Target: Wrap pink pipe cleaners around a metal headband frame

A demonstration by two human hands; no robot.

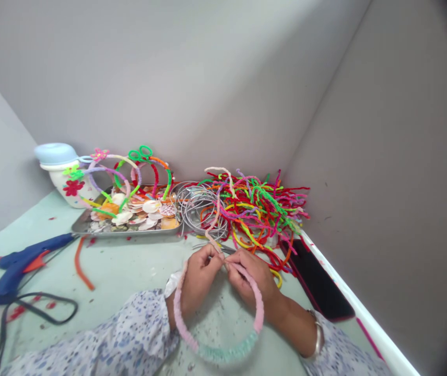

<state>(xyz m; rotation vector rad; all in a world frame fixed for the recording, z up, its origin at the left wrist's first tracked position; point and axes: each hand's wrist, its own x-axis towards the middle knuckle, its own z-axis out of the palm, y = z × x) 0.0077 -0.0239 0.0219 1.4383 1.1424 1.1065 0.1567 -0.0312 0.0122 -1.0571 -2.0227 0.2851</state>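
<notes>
A ring wrapped in fuzzy pipe cleaner [227, 352], pink with a mint green stretch at the bottom, hangs between my hands over the table. My left hand [198, 277] is closed in a pinch at the top of the ring, on a pale peach pipe cleaner [211, 235] whose loose length sticks up and away from me. Close beside it, my right hand [253, 284] pinches the pink part of the ring. The fingertips of both hands almost meet, and they hide the exact spot where the peach piece joins the ring.
Behind my hands lie coiled silver wire [202, 209] and a heap of coloured pipe cleaners [262, 201]. A metal tray [129, 233] of shells and finished rings stands left of them, near a white cup [72, 183]. A blue glue gun [23, 261] and black phone [319, 279] flank me.
</notes>
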